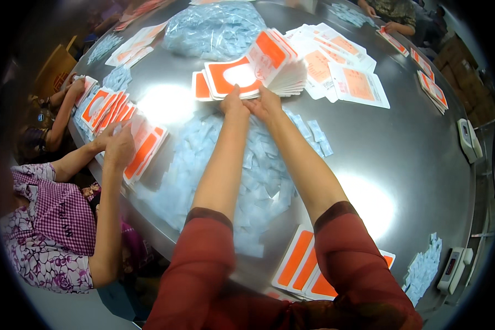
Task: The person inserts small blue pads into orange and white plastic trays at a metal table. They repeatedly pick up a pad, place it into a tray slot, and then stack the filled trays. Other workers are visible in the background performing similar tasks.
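Observation:
Both my arms reach out over the metal table. A thick fanned stack of orange-and-white flat pouches (280, 58) is between my hands, its right part bent upward with many edges showing. My left hand (235, 103) grips the near edge of the stack, thumb on top. Close beside it, my right hand (265, 104) holds the near edge of the bent-up part. The fingers under the pouches are hidden. Below my wrists spreads a big heap of small pale-blue sachets (253, 159). More sachets (316, 135) lie to the right of my right wrist.
A clear bag of blue sachets (214, 30) stands behind the stack, with loose pouches (360, 85) to its right. At left, a co-worker's hands (118, 143) handle pouches. More pouches (300, 264) lie by my right sleeve. Two small white scales (468, 140) sit along the right edge.

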A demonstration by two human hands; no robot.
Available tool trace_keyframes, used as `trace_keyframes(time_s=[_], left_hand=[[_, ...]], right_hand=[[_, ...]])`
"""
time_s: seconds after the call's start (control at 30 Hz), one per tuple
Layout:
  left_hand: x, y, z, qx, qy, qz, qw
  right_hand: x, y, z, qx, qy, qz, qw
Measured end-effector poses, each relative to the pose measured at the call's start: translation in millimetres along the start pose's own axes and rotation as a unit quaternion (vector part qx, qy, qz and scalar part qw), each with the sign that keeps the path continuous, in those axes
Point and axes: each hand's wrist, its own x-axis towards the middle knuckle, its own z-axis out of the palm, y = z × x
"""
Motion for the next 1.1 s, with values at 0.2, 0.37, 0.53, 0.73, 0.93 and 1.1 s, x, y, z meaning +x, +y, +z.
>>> trace_keyframes(time_s=[0.2,0.37,0.53,0.73,0.93,1.1], left_hand=[[35,6,1,0.028,-0.031,-0.005,0.999],[70,10,6,0.056,-0.073,-0.009,0.996],[89,16,-4,0.051,-0.086,0.002,0.995],[66,21,-7,0.048,-0.053,0.024,0.997],[47,34,-1,0.054,0.004,0.037,0.998],[32,45,1,0.079,0.023,0.056,0.995]], right_hand=[[-43,-33,3,-0.291,0.03,0.069,0.954],[-36,-73,-4,-0.693,-0.087,-0.605,0.382],[-5,-110,-11,-0.905,-0.033,-0.357,0.23],[6,-103,-58,-0.896,-0.067,-0.317,0.303],[-5,-103,-31,-0.898,-0.064,-0.371,0.229],[-22,-110,-29,-0.885,-0.047,-0.379,0.266]])
